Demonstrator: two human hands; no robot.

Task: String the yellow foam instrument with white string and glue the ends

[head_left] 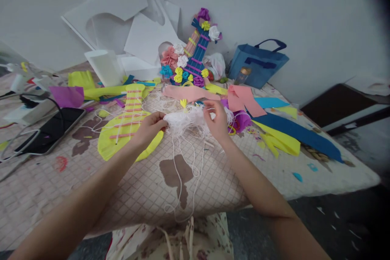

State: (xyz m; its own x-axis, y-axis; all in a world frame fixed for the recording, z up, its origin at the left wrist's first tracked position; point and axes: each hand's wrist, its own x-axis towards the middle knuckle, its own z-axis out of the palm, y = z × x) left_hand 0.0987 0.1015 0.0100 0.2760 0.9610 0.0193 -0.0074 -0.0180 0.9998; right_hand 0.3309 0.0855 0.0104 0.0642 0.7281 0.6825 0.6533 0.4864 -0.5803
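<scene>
While loose strands trail toward us over the quilted mattress (137, 195), we hold a tangle of white string (185, 121) at its middle. Our left hand (149, 128) pinches its left end and our right hand (217, 121) its right, each grip closed on the string. Just left lies a yellow guitar cutout (122, 134). Farther off stands a flower-decked paper guitar (196, 55), with a blue tote bag (258, 65) to its right.

There are two hands, the left hand (149, 128) and the right hand (217, 120), both gripping one tangle of white string (185, 121). Two paper guitars are here: one yellow guitar (128, 128) lying flat and one blue guitar (198, 53) standing, with three white flowers (183, 61) on it. I count also one blue bag (257, 64), one black tablet (51, 130) and one purple sheet (67, 95).
</scene>
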